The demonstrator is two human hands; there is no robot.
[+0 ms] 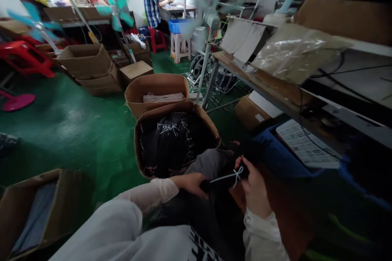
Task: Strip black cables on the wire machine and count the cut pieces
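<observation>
Left hand (191, 183) closed round the left end of a black fabric roll (219, 183), long axis running nearly level to the right hand (254, 185), which grips it and lies nearer the white string bow (236, 175), cardboard carton (136, 151) just beyond

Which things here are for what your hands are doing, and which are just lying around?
For the job:
left hand
right hand
black bundle
white string
cardboard box of black bundles
white strings

Just lying about:
teal fan
red stool
blue crate
</observation>
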